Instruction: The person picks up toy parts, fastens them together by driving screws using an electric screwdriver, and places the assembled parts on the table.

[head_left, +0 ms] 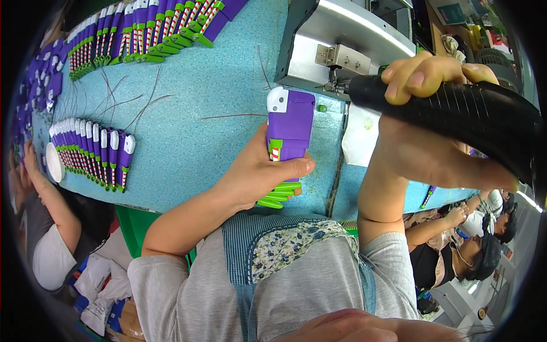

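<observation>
My left hand (259,174) grips a purple toy wing part (289,128) with a white tip, a green and red-striped band and green fins at its near end. It holds the part flat on the turquoise table (188,137), just in front of a grey metal machine (336,40). My right hand (424,119) is closed around a thick black ribbed handle (473,114) that reaches over to the machine's clamp (339,60).
Rows of matching purple, white and green parts lie at the table's left (94,151) and far edge (154,28). Thin dark wires (131,105) are strewn between them. A white paper scrap (360,137) lies right of the held part. Other people sit at left (51,228) and lower right (467,245).
</observation>
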`<state>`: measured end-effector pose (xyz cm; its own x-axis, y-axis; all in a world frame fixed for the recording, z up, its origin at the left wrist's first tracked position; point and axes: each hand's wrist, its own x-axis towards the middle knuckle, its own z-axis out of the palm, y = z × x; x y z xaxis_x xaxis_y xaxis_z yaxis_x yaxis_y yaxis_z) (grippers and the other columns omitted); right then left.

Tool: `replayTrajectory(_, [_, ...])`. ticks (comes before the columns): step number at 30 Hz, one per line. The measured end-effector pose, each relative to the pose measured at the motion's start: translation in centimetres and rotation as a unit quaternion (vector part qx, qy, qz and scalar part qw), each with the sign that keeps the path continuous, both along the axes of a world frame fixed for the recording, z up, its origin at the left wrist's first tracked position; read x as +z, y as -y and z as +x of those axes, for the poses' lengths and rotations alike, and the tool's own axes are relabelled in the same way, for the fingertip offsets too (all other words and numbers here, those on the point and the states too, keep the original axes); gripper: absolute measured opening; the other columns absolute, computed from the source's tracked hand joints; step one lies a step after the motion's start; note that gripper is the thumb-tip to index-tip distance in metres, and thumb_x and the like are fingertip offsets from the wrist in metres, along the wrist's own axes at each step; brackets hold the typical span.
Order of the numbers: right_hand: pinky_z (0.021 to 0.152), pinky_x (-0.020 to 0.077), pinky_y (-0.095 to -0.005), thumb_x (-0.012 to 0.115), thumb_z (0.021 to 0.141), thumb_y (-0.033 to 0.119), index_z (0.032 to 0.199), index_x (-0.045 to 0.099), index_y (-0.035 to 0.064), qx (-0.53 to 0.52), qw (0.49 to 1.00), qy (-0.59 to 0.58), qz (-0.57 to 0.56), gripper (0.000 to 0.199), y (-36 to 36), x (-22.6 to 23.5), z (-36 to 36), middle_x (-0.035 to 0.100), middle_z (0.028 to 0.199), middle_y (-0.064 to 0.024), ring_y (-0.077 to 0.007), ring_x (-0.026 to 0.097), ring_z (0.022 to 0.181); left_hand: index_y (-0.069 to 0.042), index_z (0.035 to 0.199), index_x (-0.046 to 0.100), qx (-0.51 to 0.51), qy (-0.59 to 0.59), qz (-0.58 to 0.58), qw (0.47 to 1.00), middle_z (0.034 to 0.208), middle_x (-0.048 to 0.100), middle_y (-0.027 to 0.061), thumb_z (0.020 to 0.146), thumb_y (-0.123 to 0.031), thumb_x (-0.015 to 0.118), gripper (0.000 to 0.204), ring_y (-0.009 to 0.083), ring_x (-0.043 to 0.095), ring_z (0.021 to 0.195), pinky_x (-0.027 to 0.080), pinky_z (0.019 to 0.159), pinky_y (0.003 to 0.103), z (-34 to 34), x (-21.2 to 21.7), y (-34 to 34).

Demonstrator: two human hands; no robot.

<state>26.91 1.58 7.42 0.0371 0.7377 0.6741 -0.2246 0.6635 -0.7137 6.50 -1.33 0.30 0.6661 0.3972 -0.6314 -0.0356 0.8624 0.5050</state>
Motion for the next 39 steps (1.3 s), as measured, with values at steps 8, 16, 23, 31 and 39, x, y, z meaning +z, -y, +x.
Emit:
replayTrajectory(8, [0.059,0.0443,-0.0368,0.04,0.075,0.083,0.124,0.046,0.0045,-0.023,0.996,0.072,-0.057,0.093,2.5,3.6,-1.9,0.056,0.081,-0.0117,-0.0196,0.051,0.057,-0.004,0.123,0.035,-0.036,0.011,0.007,0.999,0.094,0.059,0.0068,0.077,-0.009,0.075,0.061,0.0145,0.061,0.077,0.056,0.059,0.032,0.7,1.1,0.1])
replayTrajectory(16, [0.059,0.0452,-0.0352,0.042,0.072,0.085,0.125,0.045,0.0048,-0.061,0.995,0.032,-0.077,0.096,2.7,2.1,-3.2,0.057,0.082,-0.0122,-0.0193,0.051,0.054,-0.004,0.122,0.035,-0.035,-0.005,0.038,0.999,0.092,0.059,0.0057,0.076,-0.009,0.075,0.061,0.0142,0.061,0.076,0.055,0.058,0.032,0.7,0.6,0.3])
replayTrajectory(23, [0.06,0.0458,-0.0365,0.042,0.07,0.087,0.126,0.045,0.0049,-0.027,0.997,0.04,-0.063,0.099,2.1,1.3,-2.0,0.056,0.081,-0.0125,-0.0206,0.052,0.055,-0.004,0.121,0.036,-0.046,-0.003,0.019,0.999,0.092,0.058,0.005,0.077,-0.012,0.076,0.06,0.0139,0.06,0.076,0.055,0.058,0.033,0.9,0.7,0.1])
replayTrajectory(31, [0.058,0.0458,-0.0375,0.026,0.075,0.088,0.119,0.051,0.0038,-0.009,1.0,0.02,-0.015,0.098,-1.3,0.6,0.9,0.059,0.083,-0.016,-0.0245,0.056,0.06,-0.004,0.13,0.033,-0.066,0.021,-0.013,0.997,0.111,0.056,0.0084,0.078,-0.015,0.077,0.069,0.0162,0.059,0.088,0.056,0.062,0.035,0.5,-0.2,-0.4])
replayTrajectory(39, [0.055,0.0443,-0.0353,0.033,0.072,0.088,0.124,0.048,0.0055,-0.038,0.994,0.069,-0.071,0.099,2.2,1.6,-1.7,0.056,0.079,-0.012,-0.0206,0.052,0.055,-0.005,0.13,0.034,-0.056,0.016,-0.024,0.998,0.115,0.056,0.0093,0.078,-0.013,0.076,0.067,0.0167,0.06,0.087,0.057,0.062,0.035,0.5,0.1,-0.3])
